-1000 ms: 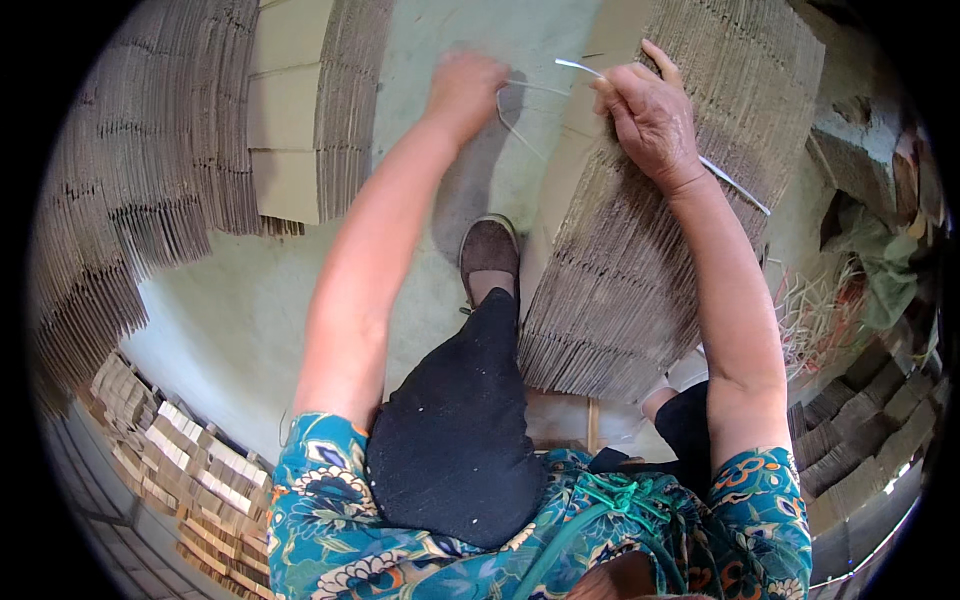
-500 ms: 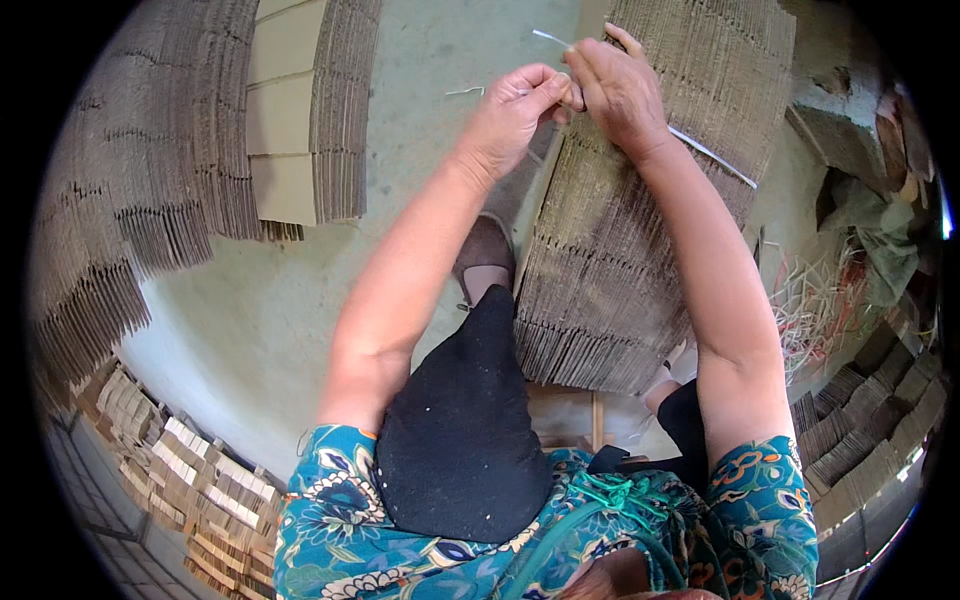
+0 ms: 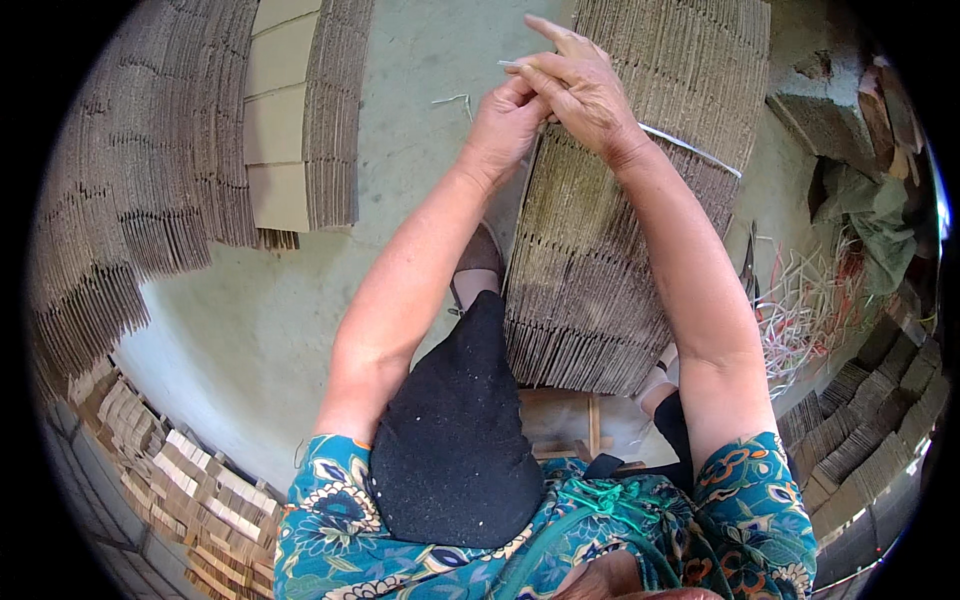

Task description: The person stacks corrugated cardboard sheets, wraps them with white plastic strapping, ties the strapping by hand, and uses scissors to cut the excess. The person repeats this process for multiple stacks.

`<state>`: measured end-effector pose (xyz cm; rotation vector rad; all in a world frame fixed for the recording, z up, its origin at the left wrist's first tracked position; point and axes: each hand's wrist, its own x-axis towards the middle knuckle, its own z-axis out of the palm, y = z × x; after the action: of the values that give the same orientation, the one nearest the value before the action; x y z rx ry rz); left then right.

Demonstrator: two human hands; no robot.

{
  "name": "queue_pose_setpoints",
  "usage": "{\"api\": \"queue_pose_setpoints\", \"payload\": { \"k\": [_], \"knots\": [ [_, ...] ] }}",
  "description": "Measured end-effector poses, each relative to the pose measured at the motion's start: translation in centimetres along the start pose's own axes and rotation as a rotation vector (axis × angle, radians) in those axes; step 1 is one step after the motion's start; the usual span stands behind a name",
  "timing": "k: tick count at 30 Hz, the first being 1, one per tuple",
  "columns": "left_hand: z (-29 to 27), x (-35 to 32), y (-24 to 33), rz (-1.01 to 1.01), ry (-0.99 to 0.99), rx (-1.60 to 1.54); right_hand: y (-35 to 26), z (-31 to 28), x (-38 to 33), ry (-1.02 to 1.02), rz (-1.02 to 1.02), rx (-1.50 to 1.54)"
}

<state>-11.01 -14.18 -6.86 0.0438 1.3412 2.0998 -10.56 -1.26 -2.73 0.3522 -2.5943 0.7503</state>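
Note:
A thick stack of flattened cardboard sheets [image 3: 610, 250] stands on edge between my knees. A thin white strap [image 3: 690, 148] runs across its upper part. My left hand [image 3: 508, 122] and my right hand [image 3: 582, 88] meet at the stack's upper left corner, fingers pinched together on the strap's ends. A short loose end of strap [image 3: 512, 64] sticks out to the left above my left hand. My right forefinger points outward.
Fanned rows of flattened cardboard [image 3: 150, 170] lie on the concrete floor [image 3: 300, 300] at left. More cardboard bundles [image 3: 180, 480] sit at lower left. A heap of white and red strap offcuts [image 3: 810, 300] and scissors [image 3: 750, 262] lie at right.
My left hand has swung right from the floor side and joined my right hand at the stack's corner. Both hands now hold the strap close together.

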Motion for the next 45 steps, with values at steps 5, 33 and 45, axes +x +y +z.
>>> {"api": "queue_pose_setpoints", "payload": {
  "k": [5, 33, 45],
  "knots": [
    [0.0, -0.1, 0.5, 0.014, -0.027, -0.003, 1.2, -2.3, -0.3, -0.236, 0.563, 0.488],
    [0.6, -0.9, 1.5, 0.174, 0.226, 0.190, 1.3, -5.0, -0.3, -0.427, 0.073, -0.251],
    [-3.2, 1.0, -2.2, 0.031, 0.104, 0.491, 1.9, -7.3, -2.2, -0.462, 0.229, -0.119]
  ]
}}
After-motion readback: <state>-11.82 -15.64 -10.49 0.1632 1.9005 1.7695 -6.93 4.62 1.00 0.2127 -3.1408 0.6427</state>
